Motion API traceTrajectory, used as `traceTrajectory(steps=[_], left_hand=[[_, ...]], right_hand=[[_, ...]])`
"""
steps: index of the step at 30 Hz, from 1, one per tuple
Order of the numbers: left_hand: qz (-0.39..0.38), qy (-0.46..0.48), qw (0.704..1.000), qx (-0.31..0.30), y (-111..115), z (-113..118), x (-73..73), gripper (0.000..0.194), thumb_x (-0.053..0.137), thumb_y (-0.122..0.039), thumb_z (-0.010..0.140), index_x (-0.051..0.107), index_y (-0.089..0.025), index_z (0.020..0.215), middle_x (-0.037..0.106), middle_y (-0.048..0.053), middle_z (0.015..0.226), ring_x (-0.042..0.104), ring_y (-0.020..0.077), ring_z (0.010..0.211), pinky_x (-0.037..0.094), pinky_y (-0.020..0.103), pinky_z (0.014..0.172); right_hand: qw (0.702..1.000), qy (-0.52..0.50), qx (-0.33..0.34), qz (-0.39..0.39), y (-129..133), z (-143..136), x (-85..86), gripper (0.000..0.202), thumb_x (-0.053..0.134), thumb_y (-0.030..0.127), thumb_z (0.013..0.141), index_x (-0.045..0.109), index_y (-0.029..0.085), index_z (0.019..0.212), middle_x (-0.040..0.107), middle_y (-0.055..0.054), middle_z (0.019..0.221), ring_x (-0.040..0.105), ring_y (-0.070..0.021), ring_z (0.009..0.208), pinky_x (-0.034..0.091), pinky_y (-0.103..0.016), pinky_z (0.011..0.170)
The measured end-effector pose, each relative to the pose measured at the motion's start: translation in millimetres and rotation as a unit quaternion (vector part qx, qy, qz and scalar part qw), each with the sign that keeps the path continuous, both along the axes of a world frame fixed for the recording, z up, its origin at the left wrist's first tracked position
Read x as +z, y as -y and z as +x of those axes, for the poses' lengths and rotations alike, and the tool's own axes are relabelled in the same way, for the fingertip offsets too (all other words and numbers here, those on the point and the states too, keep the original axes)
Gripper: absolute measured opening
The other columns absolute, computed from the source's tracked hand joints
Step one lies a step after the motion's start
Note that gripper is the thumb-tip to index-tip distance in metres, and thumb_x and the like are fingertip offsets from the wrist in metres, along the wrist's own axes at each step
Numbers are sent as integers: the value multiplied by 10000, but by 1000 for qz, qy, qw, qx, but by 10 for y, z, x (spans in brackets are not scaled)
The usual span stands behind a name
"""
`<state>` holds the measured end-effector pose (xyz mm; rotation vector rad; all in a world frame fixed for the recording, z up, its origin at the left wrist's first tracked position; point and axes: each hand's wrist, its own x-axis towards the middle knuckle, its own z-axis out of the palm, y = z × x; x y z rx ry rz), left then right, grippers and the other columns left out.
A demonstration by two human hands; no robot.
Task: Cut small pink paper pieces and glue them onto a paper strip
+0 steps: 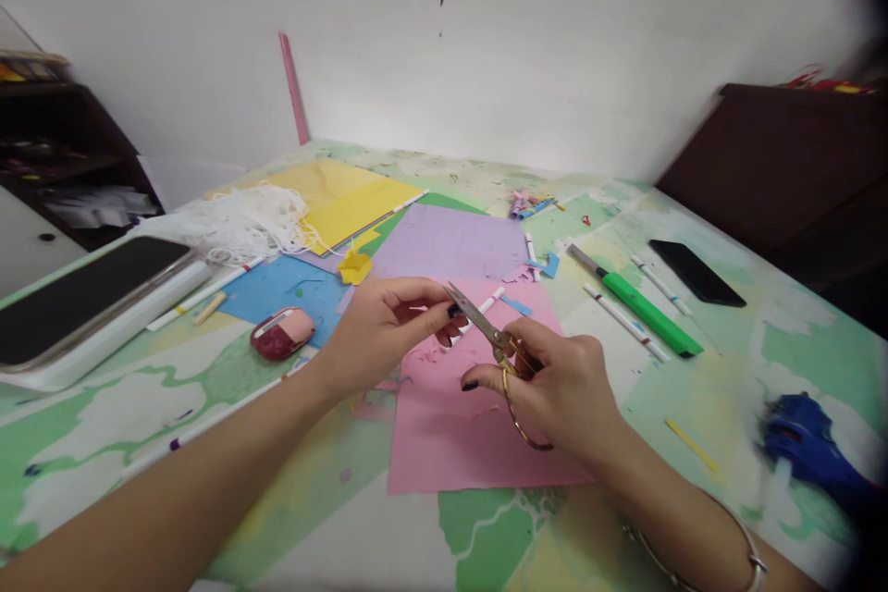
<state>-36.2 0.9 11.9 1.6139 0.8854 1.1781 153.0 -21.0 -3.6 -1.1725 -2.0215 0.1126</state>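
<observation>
My right hand (565,379) grips a pair of scissors (484,324) with gold-coloured handles. The blades point up and left, their tips near the fingertips of my left hand (381,324). Thumb and fingers of the left hand are pinched together; whatever is between them is too small or hidden to name. Both hands are above a pink paper sheet (444,444), strewn with tiny scraps. On that sheet a white marker (496,299) lies partly behind the left fingers and the scissors. A yellow paper flower (354,266) sits just beyond my left hand.
Purple (450,240), yellow (333,203) and blue (277,291) sheets lie behind. White string (250,217) is heaped at left, near a red-and-pink case (282,333). To the right are a green cutter (645,310), a black phone (697,273) and a blue glue gun (808,439).
</observation>
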Motion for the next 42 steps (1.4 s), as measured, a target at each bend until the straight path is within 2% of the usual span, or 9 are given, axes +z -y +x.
traceTrajectory(steps=[16,19,21,23,26,29,32,36,42], left_hand=[[0,-17,1000,-16,-49,-22,-15,116,583,-177,810,697,-152,816,668,7,691,606,94,621,511,182,591],[-3,-17,1000,-16,-46,-31,-23,122,586,-206,813,697,-157,825,675,15,706,613,106,628,517,200,593],[5,-21,1000,-7,-40,-32,-22,121,592,-219,812,695,-156,814,680,20,714,616,112,626,518,209,591],[21,-30,999,9,-32,-25,-18,115,597,-214,809,693,-153,790,683,22,709,612,110,613,515,208,584],[74,-50,995,36,-16,1,-25,110,593,-182,809,697,-154,791,685,27,727,611,107,626,504,197,574],[190,-96,976,51,-5,33,-69,120,592,-144,806,709,-164,828,682,41,773,616,113,682,490,195,587],[317,-135,937,58,4,58,-130,158,574,-119,819,709,-179,874,670,53,788,606,111,699,483,206,614],[422,-173,888,55,16,65,-183,207,546,-89,831,690,-207,922,653,62,813,591,119,716,470,216,586],[482,-198,851,69,24,54,-187,275,499,-52,843,653,-229,986,640,51,820,571,118,712,465,229,588]], right_hand=[[1000,-6,-10,9,-25,32,-1,444,676,593,649,551,171,597,328,90,417,284,-48,399,264,-186,412],[999,-27,-17,-22,-20,24,23,436,716,570,610,544,171,576,336,87,407,273,-51,401,257,-194,412],[994,-67,-24,-84,-22,21,52,414,743,537,590,547,172,576,362,82,399,283,-53,398,265,-196,407],[972,-133,-22,-190,-31,22,80,383,743,513,600,566,173,610,404,73,396,308,-54,371,265,-195,380],[904,-244,16,-350,-55,24,96,340,677,505,685,586,178,686,424,75,366,308,-53,299,215,-188,317],[840,-322,77,-430,-71,15,74,290,610,468,766,585,184,711,390,92,329,273,-49,265,186,-182,301],[793,-364,143,-467,-69,0,47,323,569,415,807,542,179,588,367,85,316,283,-54,265,213,-193,310],[768,-392,191,-470,-60,-12,37,497,528,344,830,364,186,389,342,58,310,298,-52,280,220,-205,321],[737,-429,194,-485,-82,-12,29,271,573,292,793,521,178,553,372,83,313,270,-54,265,202,-189,295]])
